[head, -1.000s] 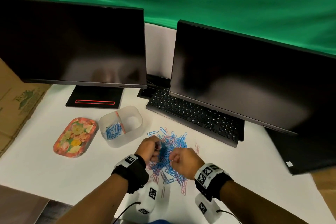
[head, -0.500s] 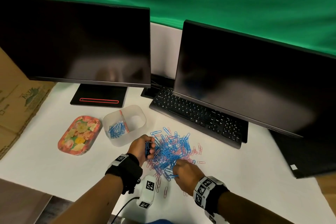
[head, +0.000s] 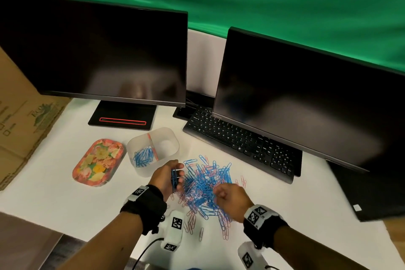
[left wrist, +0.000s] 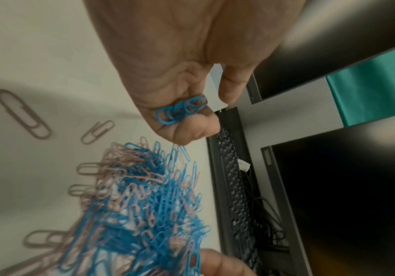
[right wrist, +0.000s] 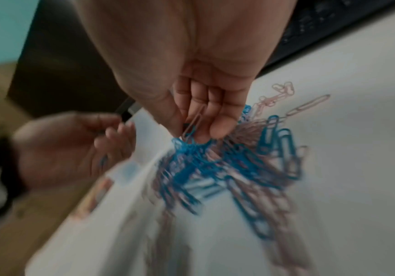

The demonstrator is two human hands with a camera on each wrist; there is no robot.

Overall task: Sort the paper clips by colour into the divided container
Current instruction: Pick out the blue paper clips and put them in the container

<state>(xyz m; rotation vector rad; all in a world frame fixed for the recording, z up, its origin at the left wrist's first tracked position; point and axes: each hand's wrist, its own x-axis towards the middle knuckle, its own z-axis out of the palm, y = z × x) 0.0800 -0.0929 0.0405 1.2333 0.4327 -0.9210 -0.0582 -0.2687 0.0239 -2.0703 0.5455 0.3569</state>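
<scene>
A bunch of blue wire paper clips (left wrist: 181, 109) is sitting clamped in the left hand (head: 167, 178), just beside the translucent divided container (head: 153, 151) on the white worktop (head: 306, 204). The right hand (head: 230, 197) is pinching one pink clip (right wrist: 193, 122), plain only in its wrist view; a snagged blue clip could ride along.

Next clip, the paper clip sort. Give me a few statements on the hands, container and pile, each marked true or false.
1. The left hand holds a bunch of blue clips. True.
2. The divided container holds pink clips in both compartments. False: blue clips lie in one compartment; the other looks empty.
3. The mixed pile lies in front of the keyboard. True.
4. The right hand rests on the floral tray. False: it is at the pile, pinching a pink clip.
</scene>
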